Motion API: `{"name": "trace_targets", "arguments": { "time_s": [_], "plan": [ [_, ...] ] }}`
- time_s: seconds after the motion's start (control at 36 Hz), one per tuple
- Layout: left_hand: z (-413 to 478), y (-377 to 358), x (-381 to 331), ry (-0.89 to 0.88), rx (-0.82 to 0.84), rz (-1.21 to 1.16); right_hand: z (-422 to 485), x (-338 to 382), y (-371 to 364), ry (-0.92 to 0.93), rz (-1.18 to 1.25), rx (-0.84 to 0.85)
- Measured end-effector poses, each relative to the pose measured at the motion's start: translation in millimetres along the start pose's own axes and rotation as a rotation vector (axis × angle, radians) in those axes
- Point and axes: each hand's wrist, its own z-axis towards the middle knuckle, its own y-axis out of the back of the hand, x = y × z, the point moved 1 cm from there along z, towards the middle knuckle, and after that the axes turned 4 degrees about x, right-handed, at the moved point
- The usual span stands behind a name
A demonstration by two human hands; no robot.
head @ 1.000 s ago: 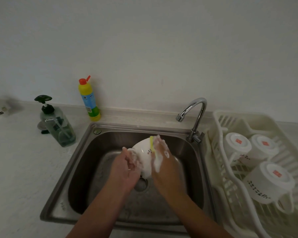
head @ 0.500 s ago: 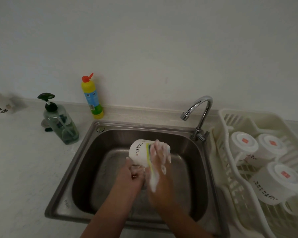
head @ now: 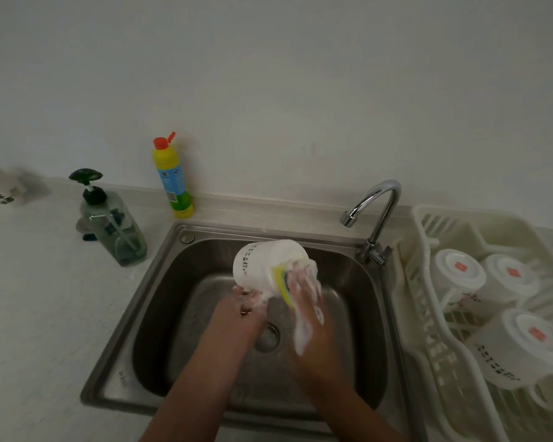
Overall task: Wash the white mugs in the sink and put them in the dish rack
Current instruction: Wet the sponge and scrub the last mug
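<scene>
Over the steel sink (head: 160,314) I hold a white mug (head: 262,264) with black lettering, tipped so its base points up and away from me. My left hand (head: 243,314) grips it from below, near the rim, and is covered in suds. My right hand (head: 307,301), foamy too, presses a yellow sponge (head: 281,279) against the mug's right side, with its fingers curled round the sponge. In the cream dish rack (head: 428,330) on the right, three white mugs (head: 457,272) (head: 511,275) (head: 521,342) stand upside down.
A chrome tap (head: 377,212) rises at the sink's back right corner; no water runs from it. On the counter to the left stand a green pump soap bottle (head: 115,224) and a yellow bottle with a red cap (head: 173,183). A blurred white object (head: 0,189) sits far left.
The mug has turned from showing its open mouth to lying base-up and has risen a little. My right hand slid the sponge from the rim round to the mug's outer side.
</scene>
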Motion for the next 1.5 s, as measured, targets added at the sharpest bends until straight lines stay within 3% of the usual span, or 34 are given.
{"name": "trace_targets", "arguments": {
  "time_s": [0.19, 0.42, 0.61, 0.69, 0.78, 0.83, 0.92, 1.0, 1.14, 1.36, 1.5],
  "plan": [
    [-8, -17, 9, 0.025, 0.086, 0.040, 26, 13, 17, -0.212, 0.023, -0.051],
    [0, -10, 7, 0.059, 0.082, 0.048, 7, 6, 17, 0.162, -0.210, 0.100],
    [-11, -19, 16, 0.034, 0.129, 0.108, 31, -10, 22, -0.006, -0.212, -0.061],
    [-14, -16, 12, -0.035, 0.141, 0.143, 32, 13, 13, 0.138, -0.246, -0.092],
    [-5, -8, 10, -0.052, 0.095, 0.176, 16, 13, 6, 0.316, -0.249, 0.022],
    [-4, 0, -1, -0.074, 0.124, 0.335, 6, 2, 8, 0.370, -0.291, 0.070],
    [4, 4, -2, -0.085, 0.080, 0.392, 1, -4, 13, 0.302, -0.253, 0.043],
    [2, 3, 5, 0.066, -0.009, 0.066, 6, -4, 13, 0.198, -0.189, 0.020],
    [-7, -6, 4, 0.035, 0.091, 0.035, 28, 0, 14, 0.017, -0.095, -0.067],
    [5, 7, -3, 0.046, 0.078, 0.162, 15, 11, 9, 0.217, -0.214, 0.016],
    [13, 13, 3, 0.040, 0.023, 0.059, 8, -7, 18, 0.125, -0.234, 0.013]
  ]
}}
